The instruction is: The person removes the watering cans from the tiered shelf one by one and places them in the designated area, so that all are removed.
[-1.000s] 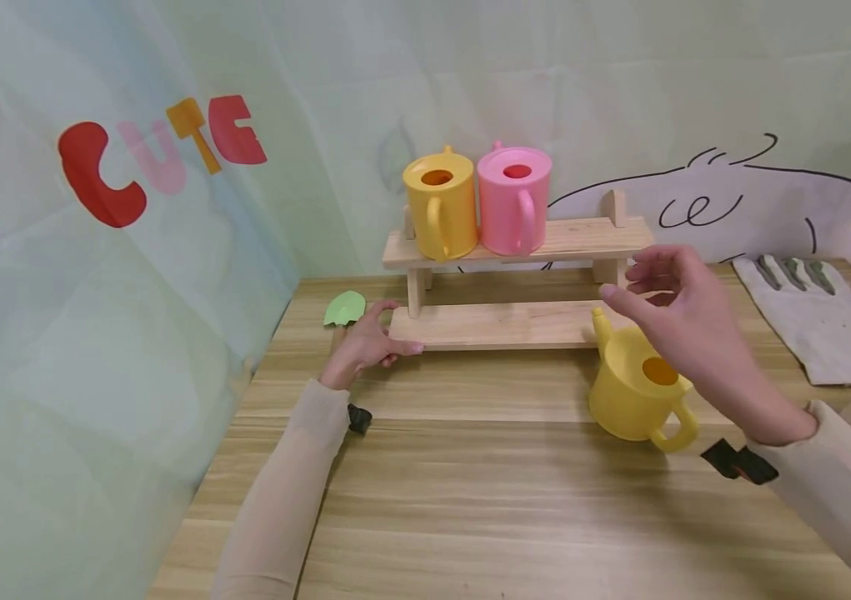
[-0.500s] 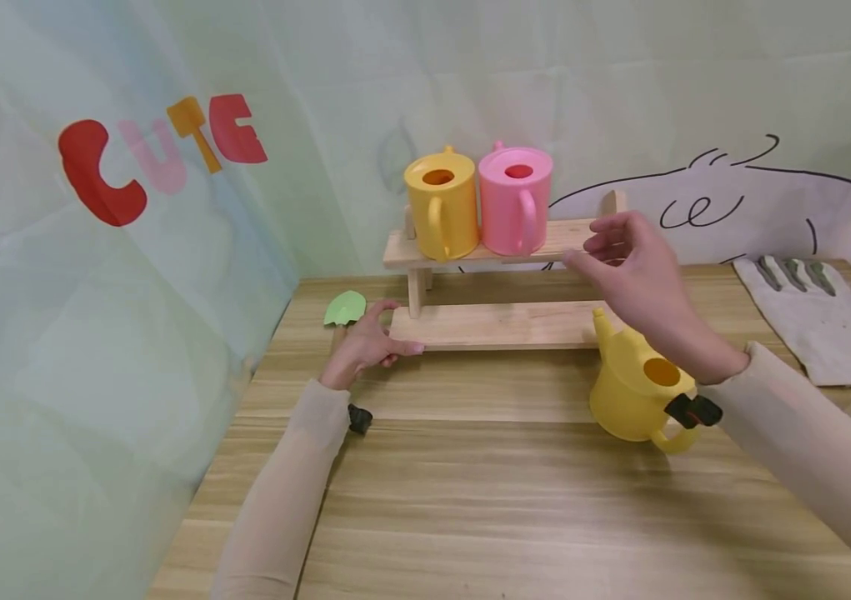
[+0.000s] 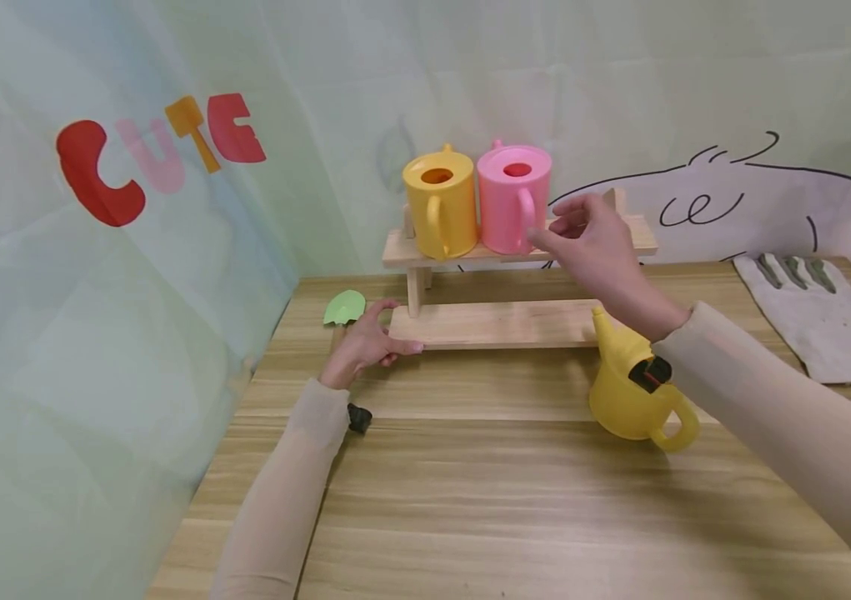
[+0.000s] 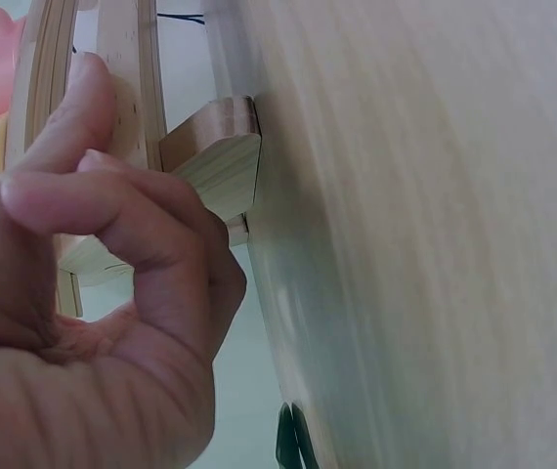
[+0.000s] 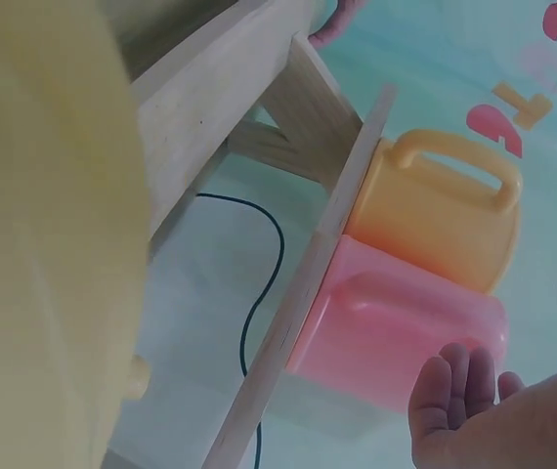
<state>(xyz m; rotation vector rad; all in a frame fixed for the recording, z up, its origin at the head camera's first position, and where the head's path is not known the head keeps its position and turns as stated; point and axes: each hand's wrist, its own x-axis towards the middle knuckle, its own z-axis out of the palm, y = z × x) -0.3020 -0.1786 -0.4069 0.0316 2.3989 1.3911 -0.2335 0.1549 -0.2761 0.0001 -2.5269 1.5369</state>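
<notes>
On a clock face centred on the wooden stand (image 3: 500, 325) in the head view, the orange can (image 3: 458, 218) stands upright between 10 and 11 o'clock and the pink can (image 3: 502, 210) at 12, side by side on the upper board (image 3: 643, 236), handles turned roughly towards 6. The yellow can (image 3: 620, 404) is upright on the bench (image 3: 470, 483) between 4 and 5 o'clock, spout towards 11, handle towards 5; whether it touches the stand, I cannot tell.

The left hand (image 3: 365, 340), between 8 and 9 o'clock, grips the left end of the stand's lower tier, thumb along the front edge and fingers bent about the end. The right hand (image 3: 601, 248), at 2 o'clock, is partly spread, thumb apart from loosely bent fingers, with nothing in its grasp. It hangs just beside the pink can's handle; neither the head nor the right wrist view settles whether they touch.

As for progress, I judge the work well along: the stand is together and upright, and two of three cans are up on it. The yellow can alone is off the stand, and the pink one's exact position may not be final. The green trowel (image 3: 345, 307) near 9 o'clock and the pale cloth (image 3: 838, 333) near 3 lie to either side, apparently not in use.
</notes>
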